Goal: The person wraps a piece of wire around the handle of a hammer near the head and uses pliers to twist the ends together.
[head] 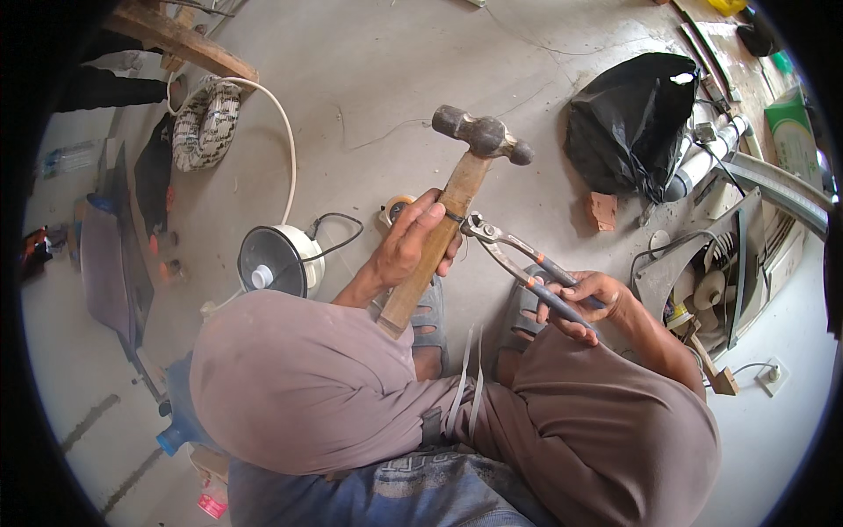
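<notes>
My left hand (411,244) is closed around the wooden handle of a ball-peen hammer (484,135), its steel head pointing away from me. A dark band (453,216) circles the handle just beside my fingers. Against the band rest the jaws of end-cutting pincers (507,247) with blue-grey and orange grips. My right hand (579,303) holds those grips, which are spread apart. The hammer's butt end hangs over my left knee. A roll of tape (397,205) lies on the floor, partly behind my left hand.
A round lamp-like fixture (282,260) with a cable stands at left, near a wrapped coil (207,125) and a timber beam (191,43). To the right are a black plastic bag (632,118), a brick piece (601,211) and an open-fronted housing (744,263). Another person's dark-clad leg (108,89) shows at upper left.
</notes>
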The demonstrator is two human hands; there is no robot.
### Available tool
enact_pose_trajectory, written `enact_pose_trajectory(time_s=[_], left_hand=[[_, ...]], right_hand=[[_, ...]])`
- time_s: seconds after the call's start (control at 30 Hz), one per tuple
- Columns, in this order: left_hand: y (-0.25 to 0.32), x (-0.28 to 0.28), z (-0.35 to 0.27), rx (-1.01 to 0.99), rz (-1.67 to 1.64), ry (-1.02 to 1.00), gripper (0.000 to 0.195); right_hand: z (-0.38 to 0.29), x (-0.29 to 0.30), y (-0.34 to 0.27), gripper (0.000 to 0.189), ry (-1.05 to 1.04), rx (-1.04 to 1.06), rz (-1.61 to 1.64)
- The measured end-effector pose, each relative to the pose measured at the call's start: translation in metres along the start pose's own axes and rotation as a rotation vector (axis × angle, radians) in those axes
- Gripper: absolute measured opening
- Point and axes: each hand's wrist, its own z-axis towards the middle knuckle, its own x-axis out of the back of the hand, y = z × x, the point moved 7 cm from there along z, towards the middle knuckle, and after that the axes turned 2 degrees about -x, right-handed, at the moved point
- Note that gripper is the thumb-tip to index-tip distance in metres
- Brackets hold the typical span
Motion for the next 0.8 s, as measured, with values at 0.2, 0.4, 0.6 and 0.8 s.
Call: enact_pose_trajectory(time_s=[0.2,0.4,0.6,0.8], left_hand=[[-0.011,0.01,0.016,-0.069,0.137,-0.04,0.043],[0.001,0.016,0.008,-0.099,0.095,0.013,0.044],[-0.01,0.018,0.012,-0.075,-0.176,-0.05,0.052],[-0.029,0.012,0.017,-0.013,-0.443,-0.154,0.053]], right_hand=[[-0.007,0.015,-0.009,0.044,0.373,0.062,-0.62],[-0.017,0.012,-0.029,0.028,0.763,0.107,-1.222],[-0.027,0.021,-0.031,0.046,0.929,0.285,-1.029],[-0.023,0.032,-0.014,0.05,0.832,0.332,-0.732]])
